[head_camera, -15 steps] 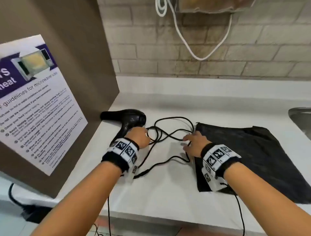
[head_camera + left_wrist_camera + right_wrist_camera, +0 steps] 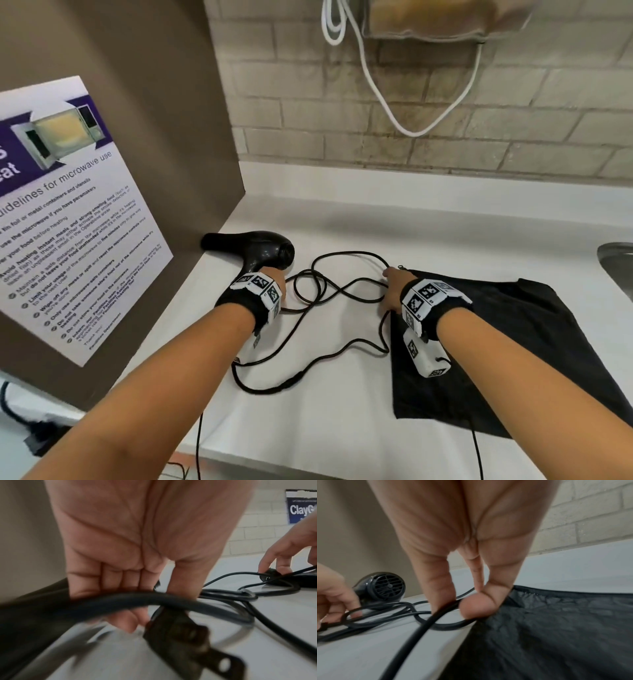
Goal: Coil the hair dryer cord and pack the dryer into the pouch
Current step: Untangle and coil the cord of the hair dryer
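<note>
Black and glossy, the hair dryer (image 2: 255, 251) lies on its side on the white counter (image 2: 342, 428), just beyond our left hand (image 2: 274, 279), with its nozzle pointing away to the left toward the brown panel (image 2: 154, 120) and its grilled rear end (image 2: 388, 585) facing our right hand (image 2: 392, 291). Our left hand sits at the dryer's handle; from the left wrist view its fingers (image 2: 109, 580) are curled down around a thick stretch of the black cord (image 2: 346, 291), with the thumb pressing beside it, and the plug (image 2: 185, 642) hangs close under the wrist, blurred. Between our two hands the cord sprawls in several loose overlapping loops on the counter, and one strand trails back toward us and curves near our left forearm. Our right hand is at the far left corner of the black fabric pouch (image 2: 513, 342), which lies flat under and to the right of that wrist. In the right wrist view, thumb and forefinger pinch a single strand of cord right at the pouch's edge, the other fingers straighter behind. The two hands are apart, with the tangle of loops spanning the gap. A laminated microwave-use notice (image 2: 68, 212) is fixed to the panel left of our left arm. A white cable (image 2: 411, 130) droops on the brick wall beyond both hands.
</note>
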The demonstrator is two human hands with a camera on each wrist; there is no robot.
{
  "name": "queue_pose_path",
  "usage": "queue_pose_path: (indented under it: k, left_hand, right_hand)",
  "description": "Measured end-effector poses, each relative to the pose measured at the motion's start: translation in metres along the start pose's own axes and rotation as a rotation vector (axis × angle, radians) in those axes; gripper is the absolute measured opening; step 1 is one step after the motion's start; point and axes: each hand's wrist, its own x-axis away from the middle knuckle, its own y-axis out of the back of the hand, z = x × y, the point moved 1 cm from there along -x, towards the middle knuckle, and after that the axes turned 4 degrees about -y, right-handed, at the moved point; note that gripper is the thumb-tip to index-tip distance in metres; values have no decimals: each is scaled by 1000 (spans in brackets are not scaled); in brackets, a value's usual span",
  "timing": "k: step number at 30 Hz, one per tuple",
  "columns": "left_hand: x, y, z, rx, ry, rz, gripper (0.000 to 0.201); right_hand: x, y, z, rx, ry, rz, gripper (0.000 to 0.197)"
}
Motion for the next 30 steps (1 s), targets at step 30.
queue_pose_path:
  k: [30]
  left_hand:
    - [-5, 23, 3, 961, -169, -467, 23]
  right_hand:
    - [-31, 7, 71, -231, 475, -224, 18]
